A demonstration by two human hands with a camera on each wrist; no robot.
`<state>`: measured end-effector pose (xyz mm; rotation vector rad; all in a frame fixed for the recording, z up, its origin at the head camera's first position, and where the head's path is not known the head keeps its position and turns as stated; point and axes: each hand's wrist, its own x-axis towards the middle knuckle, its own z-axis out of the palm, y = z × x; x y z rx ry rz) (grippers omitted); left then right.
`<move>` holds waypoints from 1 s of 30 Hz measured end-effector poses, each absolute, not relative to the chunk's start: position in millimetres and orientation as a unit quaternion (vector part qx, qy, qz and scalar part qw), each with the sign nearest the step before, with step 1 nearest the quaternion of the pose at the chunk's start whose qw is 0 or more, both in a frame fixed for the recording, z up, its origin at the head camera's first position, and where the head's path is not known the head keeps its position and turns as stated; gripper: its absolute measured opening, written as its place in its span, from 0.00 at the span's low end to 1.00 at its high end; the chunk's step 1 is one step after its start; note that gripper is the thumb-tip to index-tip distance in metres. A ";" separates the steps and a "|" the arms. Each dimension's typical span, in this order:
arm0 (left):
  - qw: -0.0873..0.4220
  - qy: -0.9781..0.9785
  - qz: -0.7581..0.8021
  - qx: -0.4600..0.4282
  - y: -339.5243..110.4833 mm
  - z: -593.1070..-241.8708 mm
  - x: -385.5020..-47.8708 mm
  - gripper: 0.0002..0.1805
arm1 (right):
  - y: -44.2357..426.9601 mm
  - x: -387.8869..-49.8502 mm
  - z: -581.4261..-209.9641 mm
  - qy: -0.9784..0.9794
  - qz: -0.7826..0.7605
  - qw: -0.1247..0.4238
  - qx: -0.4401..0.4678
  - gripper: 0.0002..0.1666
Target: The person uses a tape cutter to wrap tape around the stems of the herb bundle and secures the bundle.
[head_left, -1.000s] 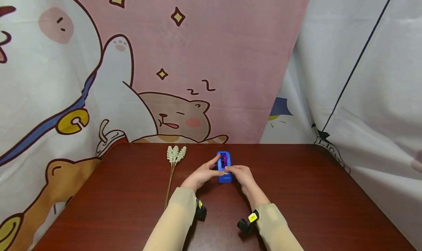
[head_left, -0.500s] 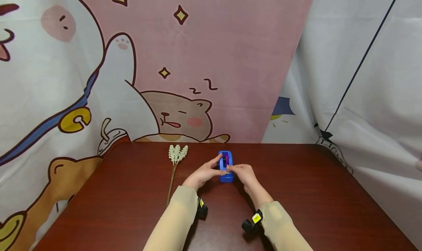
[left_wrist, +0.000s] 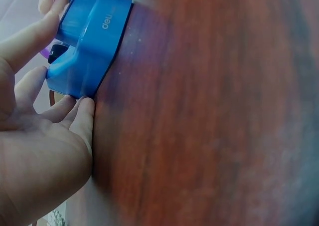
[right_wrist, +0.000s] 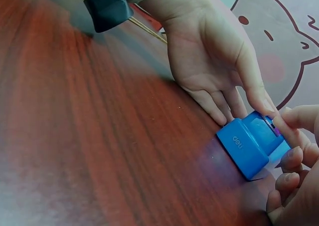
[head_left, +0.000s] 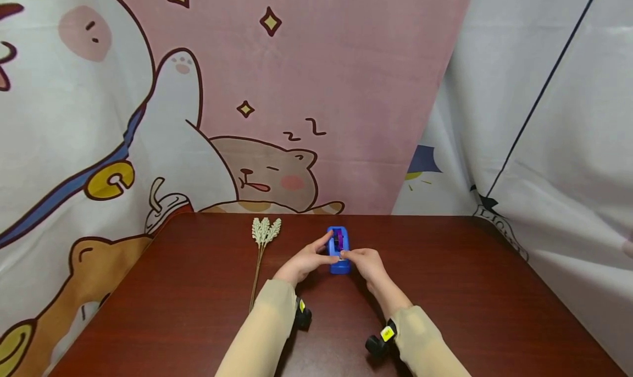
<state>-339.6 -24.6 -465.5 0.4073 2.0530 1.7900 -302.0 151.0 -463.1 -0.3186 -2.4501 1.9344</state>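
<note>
A blue tape dispenser (head_left: 339, 267) stands on the table toward its far edge, with a purple roll (head_left: 340, 239) in it. My left hand (head_left: 301, 263) holds the dispenser from the left; in the left wrist view its thumb lies by the cutter end of the blue body (left_wrist: 102, 41) and its fingers touch the other end. My right hand (head_left: 368, 265) is at the dispenser's right side. Thumb and index finger of that hand pinch at the cutter in the right wrist view, beside the dispenser (right_wrist: 244, 148); the tape end between them is too small to make out.
A bunch of dried flowers (head_left: 265, 232) with pale heads and thin stems lies left of my left hand. Brown table (head_left: 470, 289) surface extends on both sides. Behind it hangs a printed cloth (head_left: 356, 118). Both wrists carry black cameras.
Both hands keep their places at the dispenser. My right wrist has shifted slightly to the right and toward me. The head view has moved a little.
</note>
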 end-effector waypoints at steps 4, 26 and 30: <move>0.193 0.731 0.638 0.147 -23.8 -466.3 -341.7 0.45 | 152.4 -297.7 -462.6 -0.784 0.614 0.002 -0.093 0.19; 0.193 0.731 0.638 0.144 -26.7 -470.4 -338.9 0.44 | 151.0 -276.6 -469.0 -0.792 0.604 0.022 -0.081 0.16; 0.191 0.730 0.640 0.144 -25.3 -469.7 -340.0 0.44 | 150.9 -274.1 -468.8 -0.789 0.608 0.023 -0.081 0.15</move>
